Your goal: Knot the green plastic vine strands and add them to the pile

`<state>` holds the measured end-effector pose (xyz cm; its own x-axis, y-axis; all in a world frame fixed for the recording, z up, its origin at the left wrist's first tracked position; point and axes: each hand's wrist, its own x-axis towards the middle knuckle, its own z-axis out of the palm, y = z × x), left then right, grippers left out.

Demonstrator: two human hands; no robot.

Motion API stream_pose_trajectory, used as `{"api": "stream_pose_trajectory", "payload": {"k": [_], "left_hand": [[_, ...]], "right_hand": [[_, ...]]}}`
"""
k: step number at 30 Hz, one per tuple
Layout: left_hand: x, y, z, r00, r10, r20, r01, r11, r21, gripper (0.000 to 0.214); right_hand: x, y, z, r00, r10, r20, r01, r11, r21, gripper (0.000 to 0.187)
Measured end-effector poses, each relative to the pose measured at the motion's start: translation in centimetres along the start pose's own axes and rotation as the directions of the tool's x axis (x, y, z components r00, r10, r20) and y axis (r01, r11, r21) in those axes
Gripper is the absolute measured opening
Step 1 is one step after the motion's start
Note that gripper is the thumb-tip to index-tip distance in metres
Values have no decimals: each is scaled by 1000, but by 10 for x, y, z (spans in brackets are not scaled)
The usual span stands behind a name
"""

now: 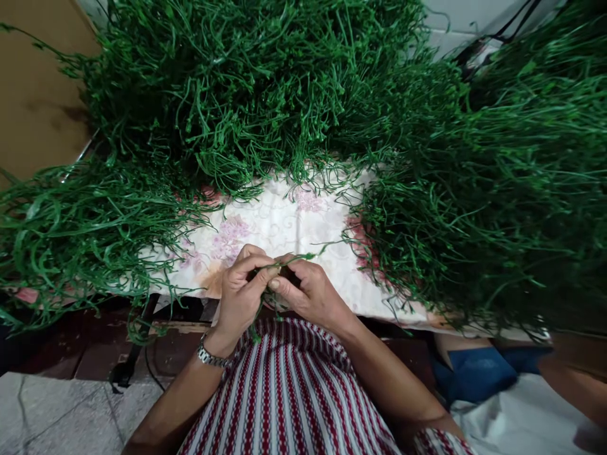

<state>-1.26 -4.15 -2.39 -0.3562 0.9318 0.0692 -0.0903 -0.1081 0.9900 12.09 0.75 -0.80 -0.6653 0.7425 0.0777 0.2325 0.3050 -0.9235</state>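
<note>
Just above my lap, my left hand (243, 289) and my right hand (310, 292) meet at the fingertips. Both are closed in a pinch on a thin green plant stem (303, 256), which looks like plastic foliage. One end of the stem pokes out to the right above my right hand. Another green piece hangs below my left palm. Part of the stem is hidden by my fingers. Under and beyond my hands lies a floral tablecloth (277, 218).
Large heaps of similar green stems stand at the back (265, 82), on the left (90, 221) and on the right (497, 189). Some overhang the table's front edge. At lower right are another person's leg in blue clothing (481, 370) and a pale sack-like cloth (512, 417).
</note>
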Motion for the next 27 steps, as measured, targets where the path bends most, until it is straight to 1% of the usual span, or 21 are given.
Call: {"api": "stream_pose_trajectory", "payload": {"k": [1,3,6,7,8,10,12,14,16,18,20,25,27], "left_hand": [[0,-1,0,1000,-25,4,25,999,-42,4],[1,-1,0,993,-102,55,109,983,-145,4],[0,1,-1,967,-200,155,238,927,-290,4],[0,2,-1,960,-225,168,269,908,-321,4],[0,4,0,955,-247,165,291,892,-347,4],[-1,7,3,943,-302,139,332,857,-394,5],[-1,10,7,925,-366,99,370,816,-443,9],[0,13,11,901,-429,71,405,767,-497,12],[1,16,14,873,-481,75,438,710,-552,12],[3,19,17,851,-516,101,466,651,-599,9],[5,22,19,836,-538,108,475,611,-634,6],[9,24,23,802,-586,121,490,527,-695,5],[10,23,24,793,-602,92,476,518,-711,6]], "right_hand": [[0,2,0,999,25,27,-26,997,67,24],[-1,5,0,991,80,107,-103,967,232,28],[-1,8,1,965,125,229,-220,864,454,30],[-1,8,2,964,124,234,-227,838,495,30],[-1,8,4,969,118,215,-216,826,520,29],[-1,6,7,986,98,138,-157,837,524,28],[-1,5,11,997,76,33,-83,875,477,27],[0,5,15,996,37,-75,-2,909,416,23],[0,6,17,988,-23,-152,77,927,367,18],[0,7,18,980,-70,-186,133,929,346,14],[1,7,18,975,-95,-199,159,927,340,12],[3,6,16,970,-102,-219,170,932,319,9],[3,6,16,967,-104,-232,172,939,299,9]]}}
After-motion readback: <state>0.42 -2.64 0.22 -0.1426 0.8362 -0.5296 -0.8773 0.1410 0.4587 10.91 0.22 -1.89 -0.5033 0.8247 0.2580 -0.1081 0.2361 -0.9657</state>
